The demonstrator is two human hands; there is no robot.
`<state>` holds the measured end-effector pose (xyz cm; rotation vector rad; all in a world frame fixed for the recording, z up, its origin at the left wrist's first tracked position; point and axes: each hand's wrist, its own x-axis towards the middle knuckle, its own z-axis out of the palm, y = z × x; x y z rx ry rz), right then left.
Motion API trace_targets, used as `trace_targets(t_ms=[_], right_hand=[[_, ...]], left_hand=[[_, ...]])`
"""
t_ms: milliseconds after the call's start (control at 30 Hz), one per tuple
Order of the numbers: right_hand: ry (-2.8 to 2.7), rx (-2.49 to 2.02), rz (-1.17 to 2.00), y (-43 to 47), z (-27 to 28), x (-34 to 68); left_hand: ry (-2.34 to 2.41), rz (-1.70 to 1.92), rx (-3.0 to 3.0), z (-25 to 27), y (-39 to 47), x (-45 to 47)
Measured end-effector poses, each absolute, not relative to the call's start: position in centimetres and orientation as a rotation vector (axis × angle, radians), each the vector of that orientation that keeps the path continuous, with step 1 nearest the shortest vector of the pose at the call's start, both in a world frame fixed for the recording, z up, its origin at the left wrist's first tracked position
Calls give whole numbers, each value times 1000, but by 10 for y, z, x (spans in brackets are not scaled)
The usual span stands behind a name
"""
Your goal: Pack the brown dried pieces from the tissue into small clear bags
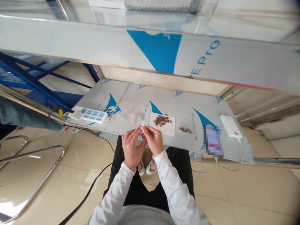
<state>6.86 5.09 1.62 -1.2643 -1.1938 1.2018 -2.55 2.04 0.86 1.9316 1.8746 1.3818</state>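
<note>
My left hand (133,145) and my right hand (153,139) meet at the front edge of the shelf, both closed in a pinch. Between the fingertips is a small clear plastic bag (142,122), only partly visible. Just beyond them lie thin clear plastic bags (131,115) on the film-covered shelf (126,93). To the right of my right hand, a heap of small dark brown pieces (162,120) rests on a white sheet (170,128). Farther right is a clear bag with dark pieces inside (186,129).
A white power strip (92,115) sits at the left of the shelf. On the right lie a blurred-out phone (213,141) and a white power bank (231,126) with a cable. An upper shelf edge (93,47) crosses above. A metal chair frame (53,165) stands left.
</note>
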Motion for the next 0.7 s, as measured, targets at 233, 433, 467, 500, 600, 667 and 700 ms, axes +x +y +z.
trace_targets(t_ms=[233, 433, 467, 500, 600, 667, 700], right_hand=[[-1265, -1486, 887, 20, 9, 124], [-1588, -1404, 825, 0, 32, 155], [-1633, -1371, 869, -1, 35, 160], [-1667, -1345, 912, -2, 36, 164], [-1729, -1338, 988, -1, 37, 171], [-1769, -1374, 989, 0, 36, 170], [-1796, -1386, 974, 0, 36, 170]], left_hand=[[1669, 1260, 2023, 8, -13, 4], [1379, 1128, 2155, 20, -13, -2], [1328, 1072, 2177, 22, -8, -4], [1267, 998, 2214, 24, -2, -4], [1092, 773, 2315, 25, 13, -1], [1049, 700, 2306, 23, 18, 3], [1058, 686, 2281, 21, 18, 5]])
